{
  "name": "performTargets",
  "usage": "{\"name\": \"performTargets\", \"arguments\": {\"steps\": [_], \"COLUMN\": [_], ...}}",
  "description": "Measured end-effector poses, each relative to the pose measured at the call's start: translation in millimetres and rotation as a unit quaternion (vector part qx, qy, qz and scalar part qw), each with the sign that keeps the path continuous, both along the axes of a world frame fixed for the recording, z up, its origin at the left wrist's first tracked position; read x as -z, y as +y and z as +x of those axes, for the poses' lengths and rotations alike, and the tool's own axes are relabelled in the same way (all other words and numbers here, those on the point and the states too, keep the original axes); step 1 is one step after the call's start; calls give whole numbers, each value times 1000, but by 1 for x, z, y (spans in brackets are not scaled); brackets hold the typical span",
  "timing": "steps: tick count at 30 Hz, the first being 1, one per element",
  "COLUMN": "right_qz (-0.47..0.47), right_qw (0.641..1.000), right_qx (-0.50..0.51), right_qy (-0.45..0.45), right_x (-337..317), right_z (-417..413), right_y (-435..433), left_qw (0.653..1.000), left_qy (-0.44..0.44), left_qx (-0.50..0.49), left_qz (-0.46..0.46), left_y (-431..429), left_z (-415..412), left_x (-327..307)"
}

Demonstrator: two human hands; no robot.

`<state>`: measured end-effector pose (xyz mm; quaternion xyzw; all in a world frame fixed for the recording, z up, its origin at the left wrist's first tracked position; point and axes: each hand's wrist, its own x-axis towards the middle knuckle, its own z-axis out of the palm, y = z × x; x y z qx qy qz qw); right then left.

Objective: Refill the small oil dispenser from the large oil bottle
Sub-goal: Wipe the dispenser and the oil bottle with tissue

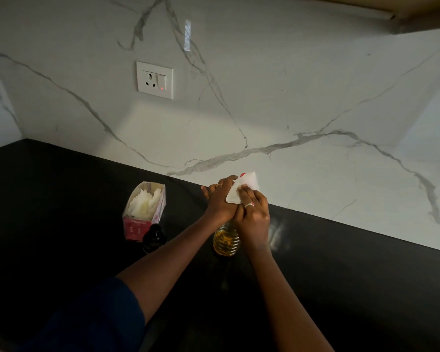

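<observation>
As the left hand (219,199) grips the oil bottle (226,240) by its neck and the right hand (254,217) pinches a tissue (244,186) there, pouring seems done; wiping remains.

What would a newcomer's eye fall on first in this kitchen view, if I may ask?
Both hands meet mid-counter atop the large oil bottle: the left hand grips its top while the right hand holds a white tissue there. Left of it stand the dark small oil dispenser and an open tissue box.
</observation>
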<state>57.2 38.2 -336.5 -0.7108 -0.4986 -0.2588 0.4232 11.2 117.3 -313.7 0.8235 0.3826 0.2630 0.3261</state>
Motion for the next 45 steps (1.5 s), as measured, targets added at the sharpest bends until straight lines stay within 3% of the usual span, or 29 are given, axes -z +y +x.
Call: {"name": "performTargets", "arguments": {"steps": [14, 22, 27, 31, 34, 40, 43, 45], "right_qz": [8, 23, 9, -27, -27, -16, -9, -7], "right_qw": [975, 974, 961, 968, 972, 997, 996, 994], "right_qx": [55, 34, 25, 1, 5, -20, -25, -22], "right_qy": [215, 224, 274, 251, 232, 68, 84, 109], "right_x": [-9, -10, -6, 2, 10, 21, 18, 18], "right_z": [-3, -3, 2, 0, -12, -23, -21, -21], "right_y": [4, -2, -6, -5, -7, 3, 9, 9], "left_qw": [1000, 999, 993, 989, 995, 998, 997, 995], "left_qy": [19, 47, 38, 0, 13, 21, -15, -52], "left_qx": [-11, 0, 96, 114, 91, 47, 62, 80], "left_qz": [-2, -7, -51, -90, -49, 38, 41, -7], "left_y": [0, 1, 12, 24, 21, 22, 18, 15], "left_z": [2, 3, -11, -19, -15, -8, -9, -10], "left_x": [1, -1, 3, 7, 5, 15, 13, 11]}}
